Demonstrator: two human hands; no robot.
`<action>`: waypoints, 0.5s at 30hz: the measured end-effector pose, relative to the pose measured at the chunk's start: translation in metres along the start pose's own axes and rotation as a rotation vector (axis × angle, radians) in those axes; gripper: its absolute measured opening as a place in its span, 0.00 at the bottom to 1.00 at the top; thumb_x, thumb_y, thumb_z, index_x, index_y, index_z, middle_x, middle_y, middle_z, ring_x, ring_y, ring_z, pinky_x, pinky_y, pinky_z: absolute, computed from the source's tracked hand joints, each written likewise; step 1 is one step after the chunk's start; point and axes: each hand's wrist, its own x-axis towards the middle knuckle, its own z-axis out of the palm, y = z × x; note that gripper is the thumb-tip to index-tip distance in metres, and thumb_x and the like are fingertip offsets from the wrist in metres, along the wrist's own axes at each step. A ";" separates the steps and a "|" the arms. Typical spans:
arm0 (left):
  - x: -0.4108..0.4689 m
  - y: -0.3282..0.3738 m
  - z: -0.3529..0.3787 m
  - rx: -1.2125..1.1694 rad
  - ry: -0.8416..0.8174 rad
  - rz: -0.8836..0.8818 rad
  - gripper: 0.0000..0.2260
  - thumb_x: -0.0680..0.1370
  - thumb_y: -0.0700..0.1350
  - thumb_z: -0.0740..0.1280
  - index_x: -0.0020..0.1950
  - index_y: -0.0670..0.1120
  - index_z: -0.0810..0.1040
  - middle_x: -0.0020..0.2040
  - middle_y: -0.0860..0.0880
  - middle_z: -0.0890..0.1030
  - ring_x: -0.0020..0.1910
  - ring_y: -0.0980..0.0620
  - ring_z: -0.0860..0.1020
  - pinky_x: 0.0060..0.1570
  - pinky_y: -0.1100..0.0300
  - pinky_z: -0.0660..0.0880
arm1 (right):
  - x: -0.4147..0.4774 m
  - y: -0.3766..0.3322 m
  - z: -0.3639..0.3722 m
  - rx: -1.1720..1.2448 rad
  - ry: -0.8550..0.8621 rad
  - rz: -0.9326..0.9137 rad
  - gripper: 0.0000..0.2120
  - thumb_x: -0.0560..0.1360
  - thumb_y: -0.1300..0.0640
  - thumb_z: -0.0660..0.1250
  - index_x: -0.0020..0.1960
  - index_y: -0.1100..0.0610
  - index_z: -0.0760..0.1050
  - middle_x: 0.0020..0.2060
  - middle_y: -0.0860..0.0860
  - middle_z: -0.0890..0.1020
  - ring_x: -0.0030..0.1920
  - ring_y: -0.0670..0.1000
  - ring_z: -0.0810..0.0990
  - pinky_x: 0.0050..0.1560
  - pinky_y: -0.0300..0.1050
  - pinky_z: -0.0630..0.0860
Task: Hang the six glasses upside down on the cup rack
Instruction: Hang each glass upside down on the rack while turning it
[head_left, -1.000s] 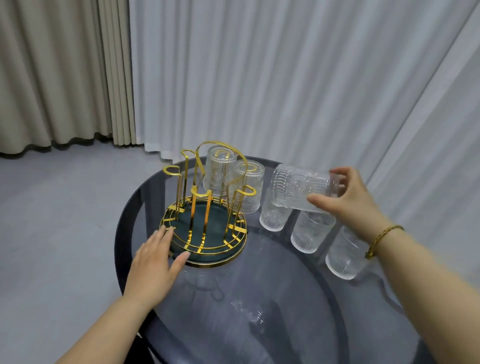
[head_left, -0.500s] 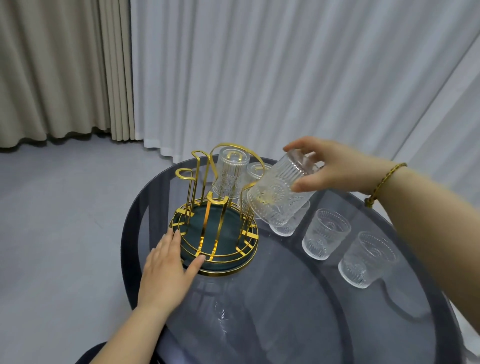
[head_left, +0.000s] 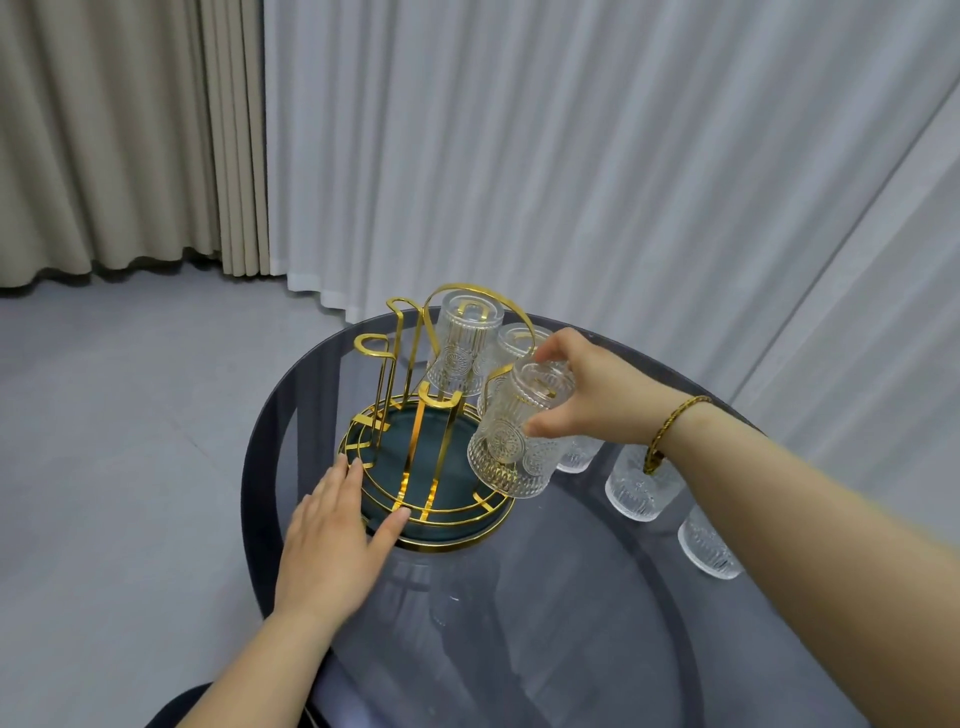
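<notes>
The right hand (head_left: 587, 395) has its grip closed around an embossed glass (head_left: 514, 431), thumb low on the near side of the wall and fingers over the base at the top. The glass is upside down: its thick base points up and a little toward the curtains, its open mouth down toward the counter (head_left: 571, 597), so its long axis stands close to upright with a slight tilt. It sits over a gold prong at the right edge of the cup rack (head_left: 431, 467), the prong's looped top showing through the glass near the base. Whether the glass already rests its weight on the prong cannot be told.

The left hand (head_left: 332, 540) lies flat, its grip spread wide and holding nothing, with the fingertips touching the near-left rim of the rack's round dark-green base.

Behind the held glass, two more glasses hang mouth down on the rack: one (head_left: 462, 348) under the tall arched handle, the other (head_left: 519, 343) just right of it and partly hidden by the right hand. Three prongs toward the left and front stand bare.

On the counter to the right of the rack, three glasses stand upright, mouth up, in a row: the nearest to the rack (head_left: 576, 454) is mostly hidden by the held glass and wrist, the middle one (head_left: 636, 491) lies beneath a gold bracelet (head_left: 670, 421), and the last (head_left: 709, 545) is partly behind the forearm.
</notes>
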 end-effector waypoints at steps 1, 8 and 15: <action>0.000 0.000 0.000 0.003 -0.002 -0.002 0.33 0.74 0.61 0.56 0.73 0.47 0.49 0.76 0.47 0.52 0.74 0.49 0.52 0.72 0.51 0.53 | 0.000 0.000 0.002 0.007 0.000 0.002 0.31 0.63 0.54 0.73 0.61 0.56 0.62 0.52 0.46 0.67 0.53 0.46 0.68 0.52 0.38 0.66; 0.000 0.001 -0.001 0.015 -0.007 -0.014 0.33 0.74 0.62 0.56 0.73 0.48 0.49 0.76 0.47 0.52 0.74 0.48 0.53 0.72 0.50 0.53 | 0.003 0.005 0.010 0.029 -0.002 0.007 0.30 0.64 0.54 0.73 0.60 0.56 0.62 0.61 0.51 0.70 0.55 0.47 0.68 0.55 0.39 0.68; -0.006 0.006 -0.005 -0.002 0.009 0.023 0.33 0.74 0.58 0.60 0.73 0.46 0.51 0.76 0.46 0.52 0.74 0.47 0.52 0.72 0.49 0.53 | -0.004 0.009 0.010 0.074 0.009 0.004 0.29 0.65 0.52 0.72 0.62 0.54 0.64 0.64 0.53 0.70 0.64 0.51 0.67 0.61 0.43 0.66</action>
